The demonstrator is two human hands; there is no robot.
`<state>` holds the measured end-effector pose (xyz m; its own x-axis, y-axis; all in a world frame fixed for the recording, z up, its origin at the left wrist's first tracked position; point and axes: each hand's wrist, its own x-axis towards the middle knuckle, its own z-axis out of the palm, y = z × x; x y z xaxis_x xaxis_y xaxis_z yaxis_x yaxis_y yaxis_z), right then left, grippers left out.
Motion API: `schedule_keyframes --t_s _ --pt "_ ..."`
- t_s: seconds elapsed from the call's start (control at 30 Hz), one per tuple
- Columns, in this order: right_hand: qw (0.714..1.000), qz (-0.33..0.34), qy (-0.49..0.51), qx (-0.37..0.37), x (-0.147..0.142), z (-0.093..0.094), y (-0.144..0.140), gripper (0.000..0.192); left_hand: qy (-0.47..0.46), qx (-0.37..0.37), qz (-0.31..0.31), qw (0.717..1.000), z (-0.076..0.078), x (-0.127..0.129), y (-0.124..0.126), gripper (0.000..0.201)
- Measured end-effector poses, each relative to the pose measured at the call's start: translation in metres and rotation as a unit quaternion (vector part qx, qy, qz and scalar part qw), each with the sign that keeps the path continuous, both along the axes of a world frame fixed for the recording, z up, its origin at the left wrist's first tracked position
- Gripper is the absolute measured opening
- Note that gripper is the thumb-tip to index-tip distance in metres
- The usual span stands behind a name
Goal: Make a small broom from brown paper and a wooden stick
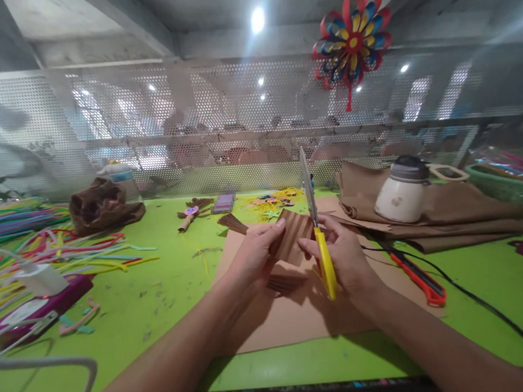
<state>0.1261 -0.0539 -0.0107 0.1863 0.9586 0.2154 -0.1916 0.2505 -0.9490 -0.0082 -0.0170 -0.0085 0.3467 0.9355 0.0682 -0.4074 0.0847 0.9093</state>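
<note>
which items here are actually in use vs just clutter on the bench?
In use:
left hand gripping the pleated brown paper
right hand holding the yellow-handled scissors, blades pointing up
brown paper sheet under both hands

Lying about:
orange utility knife
white jug on folded brown paper
coloured strips
pinwheel hanging above
</note>
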Motion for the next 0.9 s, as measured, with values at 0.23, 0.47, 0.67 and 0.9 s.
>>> schedule_keyframes --t_s 0.23,0.47,0.67,0.9 --pt "0.999 -0.013 0.038 0.0 0.006 0.004 0.004 0.048 0.033 0.02 -0.043 0.998 0.003 0.002 -0.007 0.023" --pt "0.999 0.032 0.029 -0.022 0.008 0.001 0.006 0.044 0.048 0.071 0.056 0.995 0.003 0.0 0.0 0.026" --pt "0.998 0.046 -0.03 -0.014 0.009 0.005 0.0 0.041 0.07 0.154 0.186 0.968 0.015 -0.017 0.012 0.026" --pt "0.978 0.047 -0.202 -0.024 0.006 0.017 -0.008 0.039 0.003 0.127 0.226 0.966 0.027 -0.029 0.021 0.025"
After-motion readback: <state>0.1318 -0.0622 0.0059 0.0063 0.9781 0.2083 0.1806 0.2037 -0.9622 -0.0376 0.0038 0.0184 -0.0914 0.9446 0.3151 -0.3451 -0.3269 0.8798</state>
